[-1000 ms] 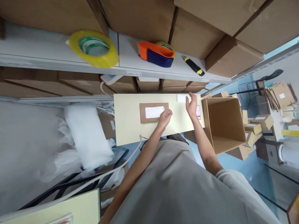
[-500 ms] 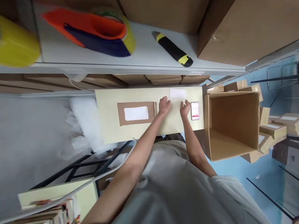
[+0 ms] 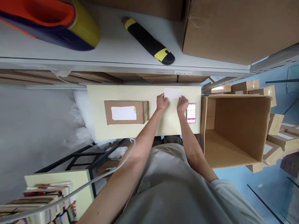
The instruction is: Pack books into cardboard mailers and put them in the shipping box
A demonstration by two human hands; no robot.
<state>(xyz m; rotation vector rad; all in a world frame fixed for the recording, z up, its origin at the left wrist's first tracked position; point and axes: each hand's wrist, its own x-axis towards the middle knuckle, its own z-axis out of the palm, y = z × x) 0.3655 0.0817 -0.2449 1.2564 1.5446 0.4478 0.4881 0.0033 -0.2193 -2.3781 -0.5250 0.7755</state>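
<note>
A blank white paper slip (image 3: 173, 93) is near the far edge of the pale yellow table (image 3: 98, 109). My left hand (image 3: 162, 102) pinches its lower left corner, fingers closed. At the lower right corner, my right hand (image 3: 182, 105) is closed on the slip in the same way. Left of my hands lies a closed cardboard box (image 3: 142, 112) bearing a white label (image 3: 123, 113). Just right of my right hand rests a phone (image 3: 191, 113) with a lit screen.
A large open cardboard carton (image 3: 238, 127) stands at the table's right end. Above the table, a shelf (image 3: 112, 40) holds a black and yellow box cutter (image 3: 149, 40) and an orange and blue tape dispenser (image 3: 46, 25). Books (image 3: 46, 202) and a pale cable (image 3: 112, 171) are lower left.
My fingers have closed on the slip's lower corners, where both hands were just below it before. The camera view has shifted, so the shelf items appear larger and further left.
</note>
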